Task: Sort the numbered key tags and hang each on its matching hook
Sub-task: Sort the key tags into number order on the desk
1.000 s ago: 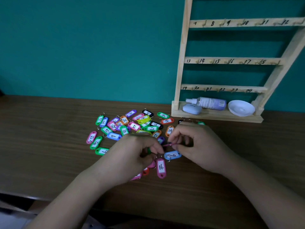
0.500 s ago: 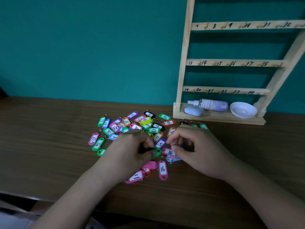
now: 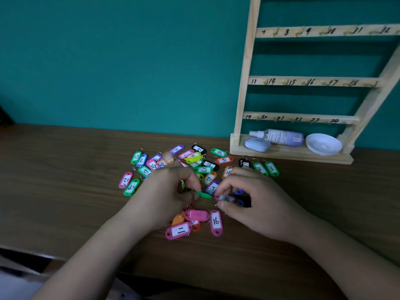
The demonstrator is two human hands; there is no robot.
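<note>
Down-left of the wooden hook rack (image 3: 246, 83), the left hand (image 3: 166, 195) curls over the heap of key tags (image 3: 194, 158). Its thumb and forefinger pinch a green tag (image 3: 204, 195) that juts rightward past the fingertips. Below the rack's left post, the right hand (image 3: 257, 204) pinches a pink tag (image 3: 225, 198) between thumb and curled fingers.

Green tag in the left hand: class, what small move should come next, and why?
Probably turn the green tag label-up to read it. The left hand pinches it edge-on, number hidden, while the right hand pinches a pink tag; the rack shows no tags hung.
</note>
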